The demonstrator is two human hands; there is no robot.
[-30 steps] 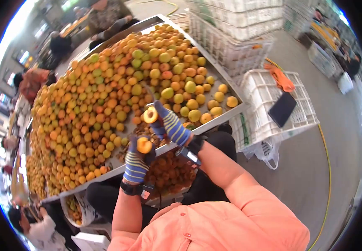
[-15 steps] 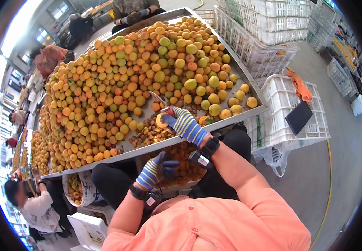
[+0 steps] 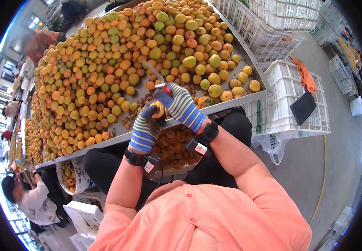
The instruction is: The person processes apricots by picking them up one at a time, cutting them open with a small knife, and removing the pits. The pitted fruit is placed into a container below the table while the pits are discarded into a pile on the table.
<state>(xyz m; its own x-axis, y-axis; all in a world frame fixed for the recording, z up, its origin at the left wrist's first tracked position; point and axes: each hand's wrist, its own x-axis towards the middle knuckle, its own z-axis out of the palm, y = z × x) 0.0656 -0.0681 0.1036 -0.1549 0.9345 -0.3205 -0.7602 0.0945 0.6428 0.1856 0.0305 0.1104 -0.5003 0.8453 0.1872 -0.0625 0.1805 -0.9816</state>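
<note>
A metal-rimmed table [image 3: 241, 100] bears a large heap of orange and green fruit [image 3: 101, 71]. At its near edge my left hand [image 3: 146, 127], in a striped glove, has its fingers closed round a cut orange fruit [image 3: 158, 109]. Just to the right, my right hand [image 3: 182, 104], also gloved, grips a curved knife [image 3: 155, 72] by its red handle, the blade pointing up and away over the fruit. The two hands are close together. Below them, under the table edge, lies a mass of cut fruit pieces [image 3: 174, 146].
White crates [image 3: 252, 35] are stacked at the right; a nearer one [image 3: 279, 90] carries an orange cloth [image 3: 304, 75] and a dark tablet [image 3: 303, 108]. A white bucket [image 3: 82, 178] of fruit stands at the left, near a co-worker [image 3: 34, 201] in white. A yellow hose [image 3: 324, 180] crosses the floor.
My left hand has risen to the table edge and closed on the cut fruit, which was at my right hand. My right hand still has the knife. The view has shifted slightly.
</note>
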